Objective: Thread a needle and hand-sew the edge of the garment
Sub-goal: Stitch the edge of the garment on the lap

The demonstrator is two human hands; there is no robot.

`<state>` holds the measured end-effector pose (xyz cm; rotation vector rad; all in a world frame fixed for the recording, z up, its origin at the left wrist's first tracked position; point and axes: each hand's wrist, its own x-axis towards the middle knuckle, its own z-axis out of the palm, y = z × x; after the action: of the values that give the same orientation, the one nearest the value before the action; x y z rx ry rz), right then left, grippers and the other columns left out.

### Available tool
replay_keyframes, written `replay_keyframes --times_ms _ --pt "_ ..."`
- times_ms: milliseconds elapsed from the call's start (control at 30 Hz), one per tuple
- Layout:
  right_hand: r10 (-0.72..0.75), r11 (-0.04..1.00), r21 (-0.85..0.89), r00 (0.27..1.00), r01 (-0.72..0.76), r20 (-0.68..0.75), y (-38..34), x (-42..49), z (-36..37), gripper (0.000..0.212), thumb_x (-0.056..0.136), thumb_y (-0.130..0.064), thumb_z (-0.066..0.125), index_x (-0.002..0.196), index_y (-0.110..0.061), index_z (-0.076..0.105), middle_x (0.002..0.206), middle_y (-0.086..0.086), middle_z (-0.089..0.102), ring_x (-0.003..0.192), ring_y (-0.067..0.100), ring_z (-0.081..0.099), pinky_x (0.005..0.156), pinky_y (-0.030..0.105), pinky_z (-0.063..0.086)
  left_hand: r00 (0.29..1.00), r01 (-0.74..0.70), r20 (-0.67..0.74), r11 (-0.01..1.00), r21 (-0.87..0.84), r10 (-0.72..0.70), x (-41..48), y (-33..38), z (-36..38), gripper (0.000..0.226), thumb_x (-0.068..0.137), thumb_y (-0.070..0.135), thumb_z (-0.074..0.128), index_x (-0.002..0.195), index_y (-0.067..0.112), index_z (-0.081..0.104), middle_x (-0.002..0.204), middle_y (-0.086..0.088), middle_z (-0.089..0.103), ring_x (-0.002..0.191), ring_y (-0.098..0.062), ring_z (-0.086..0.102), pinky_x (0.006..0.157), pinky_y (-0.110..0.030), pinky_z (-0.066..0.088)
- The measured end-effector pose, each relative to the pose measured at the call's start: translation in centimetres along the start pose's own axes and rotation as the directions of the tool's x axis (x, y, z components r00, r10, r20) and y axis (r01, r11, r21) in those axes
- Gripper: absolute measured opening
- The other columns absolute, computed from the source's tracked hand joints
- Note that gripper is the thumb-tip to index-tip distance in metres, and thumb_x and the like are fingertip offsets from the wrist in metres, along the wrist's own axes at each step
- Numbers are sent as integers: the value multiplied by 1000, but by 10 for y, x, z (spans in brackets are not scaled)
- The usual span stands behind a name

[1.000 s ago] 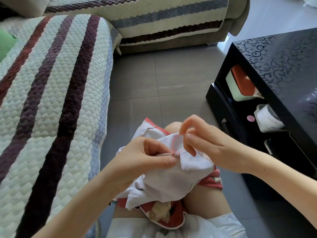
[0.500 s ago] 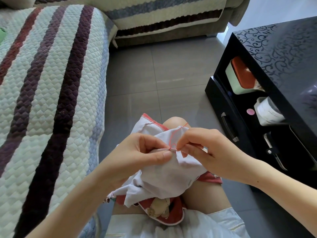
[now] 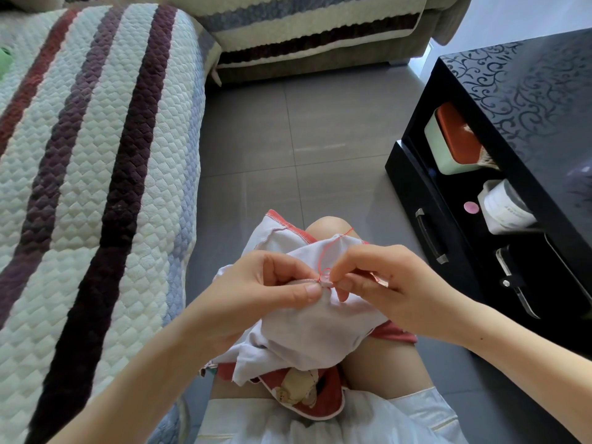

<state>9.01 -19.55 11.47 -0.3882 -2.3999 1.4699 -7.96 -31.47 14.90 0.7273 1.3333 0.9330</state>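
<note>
A white garment point(image 3: 307, 334) with red-stitched trim lies bunched over my knee. My left hand point(image 3: 256, 293) pinches a fold of its edge between thumb and forefinger. Right beside that fold, my right hand point(image 3: 384, 290) pinches at the cloth with thumb and forefinger, where the needle is too small to make out. A red thread point(image 3: 330, 251) loops up from the pinched spot toward the garment's far edge. Part of the garment is hidden under both hands.
A striped quilted sofa cover point(image 3: 96, 187) fills the left and back. A black cabinet point(image 3: 512, 107) stands at the right, its open shelf holding a green box point(image 3: 448, 145), a white jar point(image 3: 503, 209) and a small knife point(image 3: 519, 283). Grey tiled floor point(image 3: 304, 139) lies between.
My right hand has come down from above the fold to the pinched spot beside my left thumb. The red thread now shows as a loop above the cloth. The view tilted down slightly.
</note>
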Motion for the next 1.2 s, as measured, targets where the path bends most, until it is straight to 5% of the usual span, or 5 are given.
replay_keyframes --times_ms 267,433,767,933,1200 --pt "-130 992 6 991 130 17 3 6 -1 10 93 -21 54 88 -20 62 80 -10 62 80 4 57 82 11 38 999 33 25 999 14 -33 3 1 4 9 71 19 68 65 19 74 65 2 63 60 -4 56 56 -13 43" --pt "-2 995 98 1000 2 0 14 0 -2 8 90 -18 58 93 -22 64 87 -15 65 83 4 63 78 10 43 1000 -7 5 1000 -21 7 3 1 5 12 77 24 67 68 20 74 68 2 66 63 -4 58 57 -13 45" --pt "58 944 329 993 -20 -105 5 -3 13 12 86 -6 62 82 -17 65 74 -15 65 67 0 61 68 13 47 970 -145 -203 989 -41 134 2 4 16 8 71 15 70 65 15 75 67 -2 71 63 -6 64 57 -14 48" --pt "-282 933 -318 892 168 -355 6 -2 14 14 88 -27 62 93 -16 69 102 -7 67 99 12 60 88 39 42 953 -80 -298 995 -65 57 10 -2 15 20 80 6 68 62 14 74 65 -2 68 63 -10 61 61 -18 48" --pt "-452 822 -525 812 219 -369 -5 12 16 16 88 -25 65 82 -14 76 90 1 66 82 22 58 73 42 42 959 -122 -271 986 -115 87 14 -1 16 7 70 17 74 64 19 75 74 -2 70 72 -10 65 71 -24 49"
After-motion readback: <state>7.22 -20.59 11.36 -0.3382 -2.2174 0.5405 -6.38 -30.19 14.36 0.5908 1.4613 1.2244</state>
